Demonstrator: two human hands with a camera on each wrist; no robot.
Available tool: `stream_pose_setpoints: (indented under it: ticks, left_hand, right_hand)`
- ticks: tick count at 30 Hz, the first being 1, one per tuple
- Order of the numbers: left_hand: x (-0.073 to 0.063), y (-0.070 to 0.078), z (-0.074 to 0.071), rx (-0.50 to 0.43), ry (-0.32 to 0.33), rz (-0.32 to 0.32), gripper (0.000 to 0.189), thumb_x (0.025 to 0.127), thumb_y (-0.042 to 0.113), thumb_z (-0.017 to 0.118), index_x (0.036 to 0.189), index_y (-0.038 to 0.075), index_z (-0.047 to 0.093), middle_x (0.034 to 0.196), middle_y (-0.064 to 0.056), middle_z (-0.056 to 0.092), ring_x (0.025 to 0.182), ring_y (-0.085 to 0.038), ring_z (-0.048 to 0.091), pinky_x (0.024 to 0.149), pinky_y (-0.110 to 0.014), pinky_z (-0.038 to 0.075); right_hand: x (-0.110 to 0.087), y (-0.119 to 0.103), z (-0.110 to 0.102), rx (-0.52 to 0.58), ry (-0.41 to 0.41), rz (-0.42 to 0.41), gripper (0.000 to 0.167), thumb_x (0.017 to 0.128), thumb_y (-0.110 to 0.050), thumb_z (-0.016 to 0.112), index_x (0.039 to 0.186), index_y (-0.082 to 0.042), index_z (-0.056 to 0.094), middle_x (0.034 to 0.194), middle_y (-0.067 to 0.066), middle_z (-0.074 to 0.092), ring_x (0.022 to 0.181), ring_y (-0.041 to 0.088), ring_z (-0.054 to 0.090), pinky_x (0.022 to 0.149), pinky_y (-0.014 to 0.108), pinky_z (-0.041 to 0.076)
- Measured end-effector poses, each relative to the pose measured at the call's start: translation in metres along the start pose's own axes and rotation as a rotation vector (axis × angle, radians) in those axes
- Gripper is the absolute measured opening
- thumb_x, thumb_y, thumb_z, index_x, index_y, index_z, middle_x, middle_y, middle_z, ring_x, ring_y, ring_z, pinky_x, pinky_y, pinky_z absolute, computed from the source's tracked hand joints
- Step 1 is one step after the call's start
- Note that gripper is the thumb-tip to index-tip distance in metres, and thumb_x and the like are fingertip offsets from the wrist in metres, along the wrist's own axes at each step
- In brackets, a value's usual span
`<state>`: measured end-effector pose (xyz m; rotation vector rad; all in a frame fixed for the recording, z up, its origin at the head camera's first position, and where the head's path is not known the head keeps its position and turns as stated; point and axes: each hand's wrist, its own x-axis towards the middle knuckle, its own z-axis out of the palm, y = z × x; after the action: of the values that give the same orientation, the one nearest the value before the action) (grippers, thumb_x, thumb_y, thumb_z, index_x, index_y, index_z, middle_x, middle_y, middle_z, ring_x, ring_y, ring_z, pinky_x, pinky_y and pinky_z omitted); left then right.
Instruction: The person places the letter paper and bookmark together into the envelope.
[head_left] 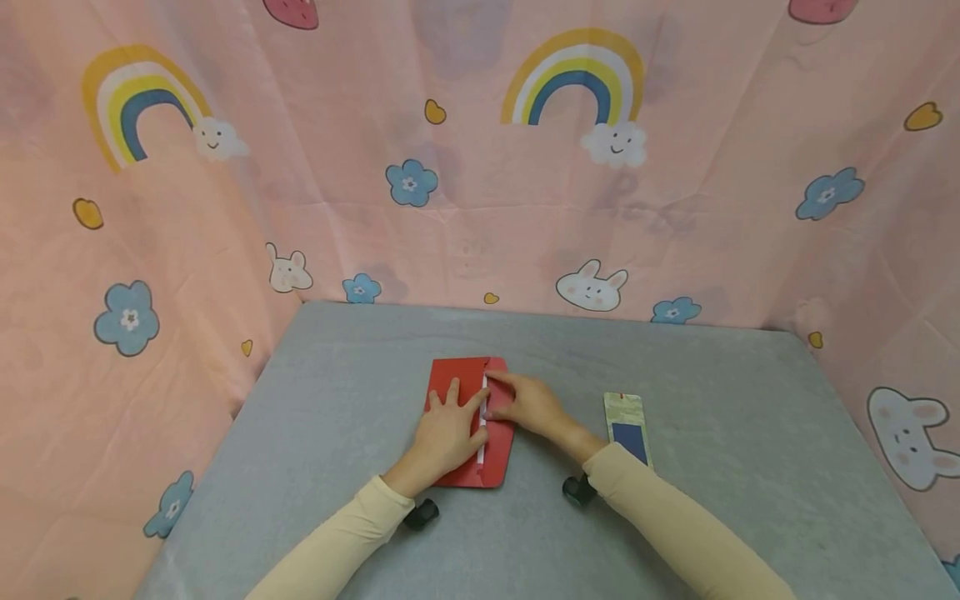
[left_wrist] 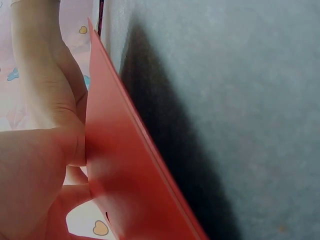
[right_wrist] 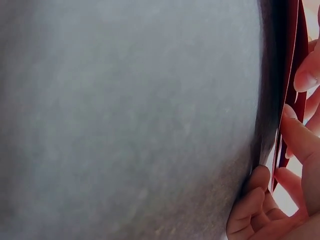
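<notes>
Left hand [head_left: 444, 435] lies with fingers spread over a red envelope [head_left: 461, 372], mid-table; right hand [head_left: 536, 406] pinches its flap [head_left: 500, 454], beside a white strip [head_left: 482, 447]. Green-and-blue packet [head_left: 626, 417] near right forearm. Left wrist view: envelope's edge over dark shadow. Right wrist view: fingers curled at envelope's edge.

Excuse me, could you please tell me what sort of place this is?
Probably a small indoor booth for tabletop work: pink cloth with cartoon prints hangs behind and on both sides of a grey tabletop, which bears a red envelope.
</notes>
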<state>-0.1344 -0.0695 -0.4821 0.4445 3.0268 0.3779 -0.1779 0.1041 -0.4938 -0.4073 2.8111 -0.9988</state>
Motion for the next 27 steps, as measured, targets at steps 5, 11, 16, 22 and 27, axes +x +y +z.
stream_pose_setpoints:
  ticks: [5,11,16,22,27]
  left_hand:
    - [-0.0001,0.0002,-0.0008,0.004,0.003,0.005,0.062,0.090,0.038,0.063,0.149,0.029,0.046,0.153,-0.026,0.041,0.127,-0.059,0.048,0.074,-0.051,0.060]
    - [-0.0020,0.0017,-0.0037,0.011,0.009,0.013,0.062,0.089,0.037,0.064,0.148,0.028,0.047,0.152,-0.027,0.042,0.126,-0.059,0.049,0.074,-0.051,0.060]
    - [-0.0023,0.0024,-0.0048,0.009,0.016,0.018,0.061,0.089,0.036,0.064,0.147,0.027,0.048,0.151,-0.027,0.043,0.126,-0.059,0.049,0.076,-0.052,0.060]
    - [-0.0019,0.0026,-0.0049,0.009,0.019,0.020,0.061,0.088,0.035,0.064,0.147,0.027,0.048,0.151,-0.027,0.043,0.125,-0.060,0.050,0.077,-0.052,0.059]
    - [-0.0023,0.0023,-0.0036,0.003,0.017,0.015,0.061,0.088,0.035,0.064,0.146,0.027,0.049,0.151,-0.027,0.043,0.126,-0.060,0.049,0.077,-0.052,0.059]
  right_hand:
    - [0.0018,-0.0014,0.0016,0.005,0.006,0.000,0.067,0.079,-0.032,0.082,0.140,-0.018,0.057,0.139,0.012,0.061,0.127,0.030,0.058,0.106,0.050,0.047]
    - [0.0024,-0.0032,0.0033,0.017,0.018,0.013,0.066,0.078,-0.030,0.083,0.138,-0.016,0.059,0.137,0.014,0.062,0.125,0.031,0.058,0.105,0.051,0.047]
    - [0.0025,-0.0043,0.0047,0.013,0.036,0.017,0.065,0.078,-0.029,0.083,0.137,-0.016,0.060,0.135,0.014,0.063,0.121,0.030,0.059,0.103,0.050,0.048]
    - [0.0023,-0.0051,0.0069,-0.008,0.069,0.012,0.065,0.076,-0.029,0.085,0.135,-0.015,0.062,0.130,0.014,0.065,0.117,0.029,0.062,0.101,0.049,0.049]
    - [0.0019,-0.0049,0.0095,-0.037,0.081,0.009,0.066,0.075,-0.029,0.086,0.135,-0.016,0.062,0.125,0.012,0.068,0.110,0.027,0.063,0.098,0.047,0.051]
